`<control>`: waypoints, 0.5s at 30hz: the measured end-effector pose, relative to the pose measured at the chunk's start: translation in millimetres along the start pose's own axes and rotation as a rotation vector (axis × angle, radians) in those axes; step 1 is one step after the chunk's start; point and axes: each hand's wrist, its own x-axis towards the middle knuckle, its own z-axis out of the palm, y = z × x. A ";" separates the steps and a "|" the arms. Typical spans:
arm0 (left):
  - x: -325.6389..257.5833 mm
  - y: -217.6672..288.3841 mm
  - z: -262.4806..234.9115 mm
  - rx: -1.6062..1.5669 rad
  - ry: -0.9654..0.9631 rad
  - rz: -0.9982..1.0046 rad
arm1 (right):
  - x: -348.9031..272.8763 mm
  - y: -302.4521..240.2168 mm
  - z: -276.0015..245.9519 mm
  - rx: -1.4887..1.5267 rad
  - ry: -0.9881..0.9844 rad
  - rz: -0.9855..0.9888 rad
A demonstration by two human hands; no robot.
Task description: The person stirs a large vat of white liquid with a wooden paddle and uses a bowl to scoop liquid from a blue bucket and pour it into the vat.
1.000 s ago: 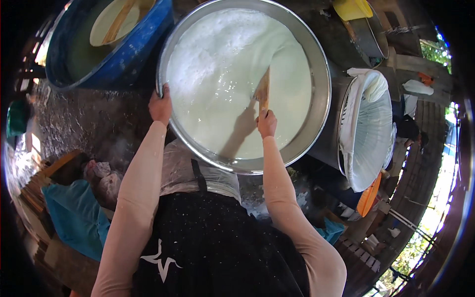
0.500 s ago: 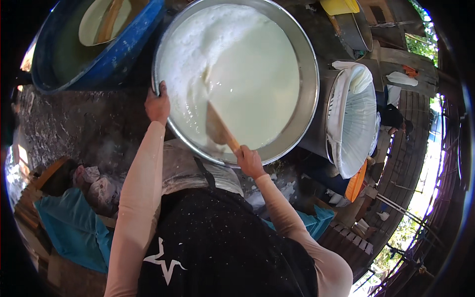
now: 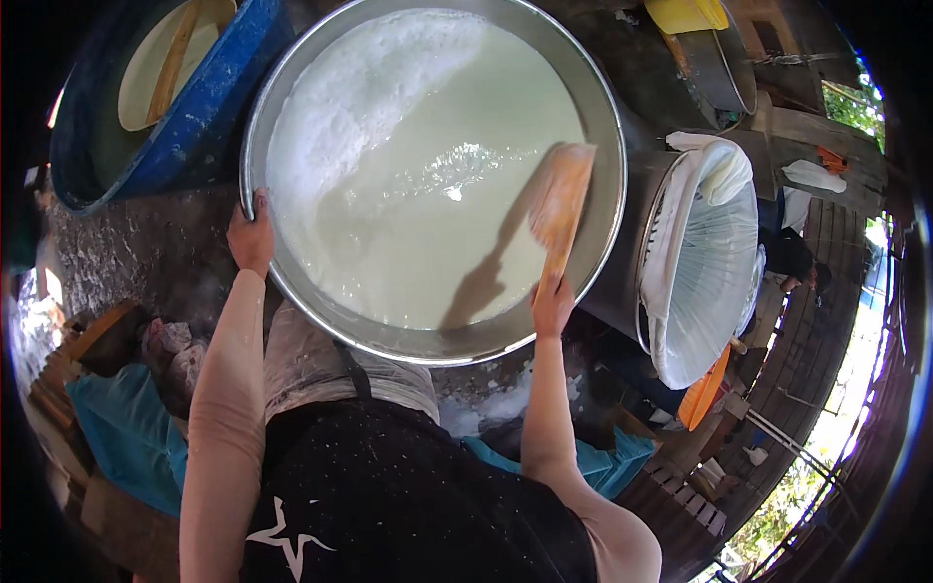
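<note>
A wide round metal vat (image 3: 593, 253) of pale, milky liquid (image 3: 389, 253) stands in front of me, with white foam (image 3: 350, 112) along its far left side. My left hand (image 3: 252, 236) is closed on the vat's left rim. Low on the right, my right hand (image 3: 552, 306) grips the handle of a wooden paddle (image 3: 562, 204). The paddle's broad blade is raised above the liquid and points up and away from me, casting a shadow on the surface. Ripples glint near the middle of the liquid.
A blue tub (image 3: 233, 87) at far left holds liquid and a pale bowl (image 3: 131, 92) with a wooden stick. To the right stands a metal drum covered by white cloth (image 3: 705, 262), with an orange rim (image 3: 704, 394) below. A person (image 3: 792, 257) is farther right. Teal sheeting (image 3: 126, 428) lies lower left.
The paddle has come up out of the liquid and swung to the right with my right hand. My left hand stays on the rim; the view has shifted, and the foam has pulled back.
</note>
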 end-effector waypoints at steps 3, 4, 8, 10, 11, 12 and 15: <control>-3.3 23.4 -1.2 0.014 -0.022 -0.044 | 57.5 -11.3 32.3 0.004 0.088 0.061; -4.6 27.6 -1.3 0.011 -0.017 -0.046 | 71.9 -16.2 40.7 0.062 0.029 0.071; -4.1 31.2 -0.6 0.030 -0.055 -0.088 | 82.8 -19.5 77.4 0.058 -0.081 0.012; -5.2 31.2 0.3 -0.008 -0.046 -0.085 | 62.3 -23.2 92.6 0.028 -0.107 -0.027; -4.3 26.2 -0.8 -0.041 -0.039 -0.082 | 46.8 -29.9 100.5 -0.001 -0.136 -0.062; -1.5 21.7 -1.3 -0.024 -0.040 -0.085 | 30.3 -36.0 107.0 0.014 -0.156 -0.077; -5.8 30.5 6.2 -0.113 -0.073 -0.104 | -8.2 -19.0 116.0 -0.083 -0.156 -0.205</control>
